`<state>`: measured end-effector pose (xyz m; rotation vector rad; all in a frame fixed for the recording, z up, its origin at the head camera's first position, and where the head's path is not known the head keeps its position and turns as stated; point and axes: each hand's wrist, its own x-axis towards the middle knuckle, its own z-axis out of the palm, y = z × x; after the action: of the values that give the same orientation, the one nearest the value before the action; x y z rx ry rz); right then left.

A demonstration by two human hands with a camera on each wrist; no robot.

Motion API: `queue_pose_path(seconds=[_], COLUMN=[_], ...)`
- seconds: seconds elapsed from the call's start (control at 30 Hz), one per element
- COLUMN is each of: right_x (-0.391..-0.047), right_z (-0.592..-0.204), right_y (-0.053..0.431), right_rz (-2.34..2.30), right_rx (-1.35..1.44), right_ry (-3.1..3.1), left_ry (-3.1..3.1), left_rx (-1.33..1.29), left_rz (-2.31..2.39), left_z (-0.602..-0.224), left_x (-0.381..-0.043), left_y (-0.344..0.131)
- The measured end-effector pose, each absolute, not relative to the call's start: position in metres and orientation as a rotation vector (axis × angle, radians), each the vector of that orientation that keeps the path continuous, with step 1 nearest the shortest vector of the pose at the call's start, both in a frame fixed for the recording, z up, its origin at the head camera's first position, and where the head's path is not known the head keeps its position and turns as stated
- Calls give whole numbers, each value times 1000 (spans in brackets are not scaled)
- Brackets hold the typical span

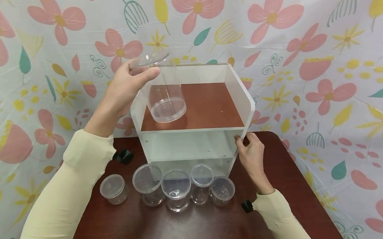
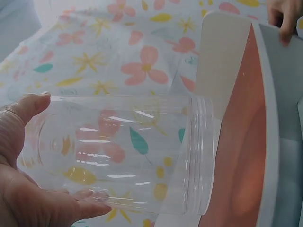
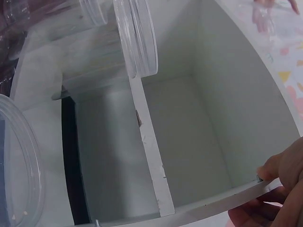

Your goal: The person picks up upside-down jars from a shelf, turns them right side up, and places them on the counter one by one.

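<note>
My left hand [image 1: 125, 83] grips a clear plastic jar [image 1: 165, 88] around its base end, thumb on one side and fingers on the other. The jar is tilted with its ringed lid end downward, over the brown top board of a small white shelf [image 1: 192, 144]. In the left wrist view, the lid end of the jar [image 2: 201, 156] overlaps the shelf's edge. My right hand [image 1: 252, 156] pinches the front edge of the shelf's right side panel [image 1: 243, 107]. In the right wrist view, the right thumb [image 3: 279, 165] lies inside the panel, with fingers around the outside.
Several clear lidded jars, including a tall one [image 1: 176, 190] and a short one [image 1: 114, 189], stand along the shelf's front on the dark red table [image 1: 195, 226]. Below the top board is an open white compartment [image 1: 189, 145]. A flowered curtain [image 1: 304, 77] hangs behind.
</note>
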<state>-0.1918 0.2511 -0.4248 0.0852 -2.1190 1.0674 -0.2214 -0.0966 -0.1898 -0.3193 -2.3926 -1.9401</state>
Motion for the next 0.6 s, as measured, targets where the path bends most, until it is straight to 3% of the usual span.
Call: queue_pose_path(seconds=[0.6], right_x=[-192], right_z=[-424], right_y=[252], right_rz=[1075], right_rx=[82], right_ry=[-2138], left_ry=[-2183], left_rx=[-540], left_rz=[-2158], left_z=[-216], left_x=[-162], left_y=[-122])
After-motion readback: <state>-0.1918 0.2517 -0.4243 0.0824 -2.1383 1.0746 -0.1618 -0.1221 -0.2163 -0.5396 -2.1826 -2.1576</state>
